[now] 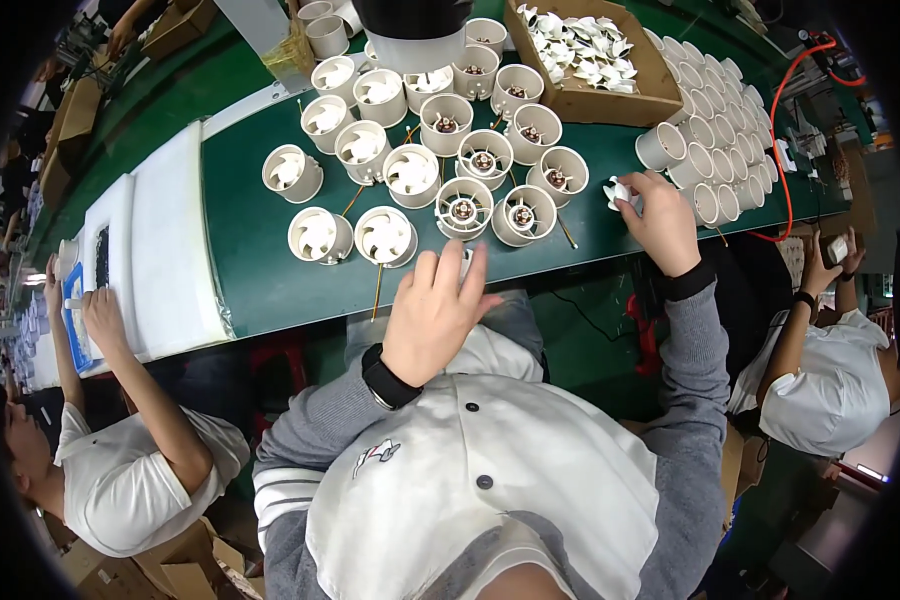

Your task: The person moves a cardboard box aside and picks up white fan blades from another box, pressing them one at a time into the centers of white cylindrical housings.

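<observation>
My left hand (435, 315) is just in front of the nearest white round fan housings, fingers stretched forward and thumb apart. A small pale patch shows between its fingers; I cannot make out what it is. Closest to it is an open housing (463, 208) with a copper-coloured motor core inside. To the right, my right hand (662, 222) pinches a white fan impeller (617, 192) between thumb and fingers above the green table. Several housings on the left hold white impellers, such as this fitted housing (386, 237). Several on the right show bare cores, like another housing (524, 215).
A cardboard box (610, 108) of loose white impellers stands at the back. Many white cups (662, 147) lie stacked at right beside a red hose (791, 150). A dark-topped cylinder (413, 30) hangs overhead. Co-workers sit left (150, 460) and right (820, 380).
</observation>
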